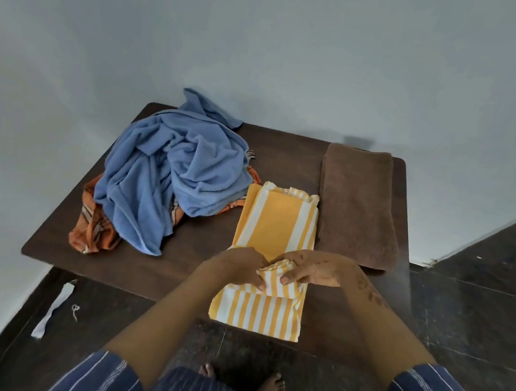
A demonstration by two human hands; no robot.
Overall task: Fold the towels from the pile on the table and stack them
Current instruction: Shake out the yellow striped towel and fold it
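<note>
Left hand (241,266): mine, fingers curled, pinching a bunched fold of the yellow towel (275,230).

Right hand (310,271): mine, thumb and fingers gripping the same fold from the other side; the two hands nearly touch over the towel's middle.

Yellow towel: striped, already narrowed to a long strip, running from the table's (198,246) near edge, which its near end overhangs, toward the far edge. Both hands sit on its near half.

Step in hand, as I judge it: a crosswise fold of this strip. Next move calls for carrying the held part over the far part, edges matched, then pressing flat.

Brown towel (357,207): folded, along the right edge, just beside the yellow one. Likely the base of the stack.

Blue towel (168,171): unfolded, heaped at the far left corner.

Orange cloth (93,227): crumpled under the blue towel, toward the left edge.
</note>
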